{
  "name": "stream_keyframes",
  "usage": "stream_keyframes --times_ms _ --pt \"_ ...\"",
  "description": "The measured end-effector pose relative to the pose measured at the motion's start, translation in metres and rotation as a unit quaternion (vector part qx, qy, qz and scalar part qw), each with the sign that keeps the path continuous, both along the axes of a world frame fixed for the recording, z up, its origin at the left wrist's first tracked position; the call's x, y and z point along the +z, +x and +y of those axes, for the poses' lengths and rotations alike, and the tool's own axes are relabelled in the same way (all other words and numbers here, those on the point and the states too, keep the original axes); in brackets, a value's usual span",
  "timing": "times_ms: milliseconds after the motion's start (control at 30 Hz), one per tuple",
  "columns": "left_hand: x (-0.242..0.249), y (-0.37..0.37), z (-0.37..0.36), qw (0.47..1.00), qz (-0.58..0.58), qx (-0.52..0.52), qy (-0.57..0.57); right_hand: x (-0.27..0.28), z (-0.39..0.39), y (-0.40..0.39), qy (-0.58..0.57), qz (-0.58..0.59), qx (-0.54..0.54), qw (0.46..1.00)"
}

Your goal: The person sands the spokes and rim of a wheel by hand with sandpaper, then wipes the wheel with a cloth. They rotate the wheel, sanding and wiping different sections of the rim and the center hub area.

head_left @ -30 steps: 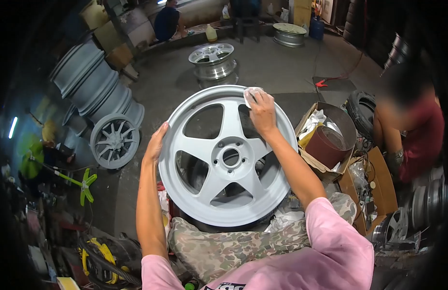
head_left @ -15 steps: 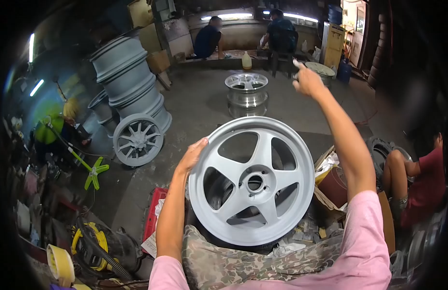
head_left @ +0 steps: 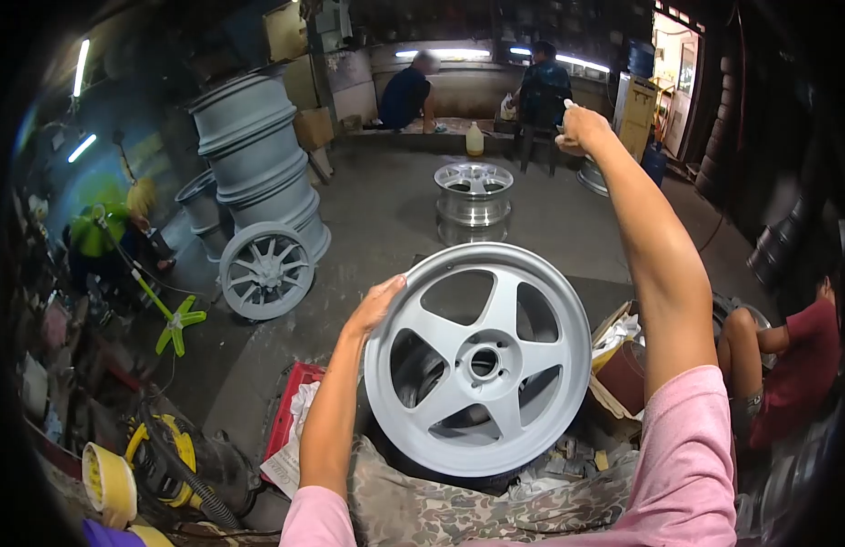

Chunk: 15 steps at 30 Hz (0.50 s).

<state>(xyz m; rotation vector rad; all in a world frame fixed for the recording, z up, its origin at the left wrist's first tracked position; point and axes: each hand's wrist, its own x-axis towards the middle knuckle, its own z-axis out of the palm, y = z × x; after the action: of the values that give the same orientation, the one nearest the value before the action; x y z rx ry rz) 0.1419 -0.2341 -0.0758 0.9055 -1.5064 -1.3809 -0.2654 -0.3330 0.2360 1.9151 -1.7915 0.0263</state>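
A grey five-spoke wheel rim stands tilted in front of me, its spoked face toward me, above my camouflage-patterned lap. My left hand grips its upper left edge, the fingers partly hidden behind the lip. Raised well away from the rim, at the end of an outstretched arm, my right hand is closed. Something small and white shows at its fingertips, too small to name. Beyond the rim, a shiny bare-metal wheel rim sits on another one.
Grey rims are stacked at the left, with a multi-spoke rim leaning there. A green fan stands nearby. A yellow-and-black machine lies lower left. A person in red sits at right; two people are at the back.
The view has shifted slightly, so the rim and background sit lower. My right hand remains raised, its fingers now drawn closer together. My left hand keeps its hold on the rim.
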Motion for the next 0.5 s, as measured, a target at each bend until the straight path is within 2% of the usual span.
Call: stream_keyframes --times_ms 167,300,500 --pt "0.0 -0.001 0.0 0.999 -0.03 0.027 -0.036 -0.005 -0.016 -0.012 -0.007 -0.007 -0.001 1.0" --pt "0.005 -0.002 0.003 1.0 -0.01 0.017 0.007 -0.003 -0.01 -0.012 -0.004 -0.015 -0.004 1.0" --pt "0.003 -0.001 0.001 0.999 -0.034 0.027 -0.02 -0.001 -0.009 -0.004 -0.006 -0.02 0.004 1.0"
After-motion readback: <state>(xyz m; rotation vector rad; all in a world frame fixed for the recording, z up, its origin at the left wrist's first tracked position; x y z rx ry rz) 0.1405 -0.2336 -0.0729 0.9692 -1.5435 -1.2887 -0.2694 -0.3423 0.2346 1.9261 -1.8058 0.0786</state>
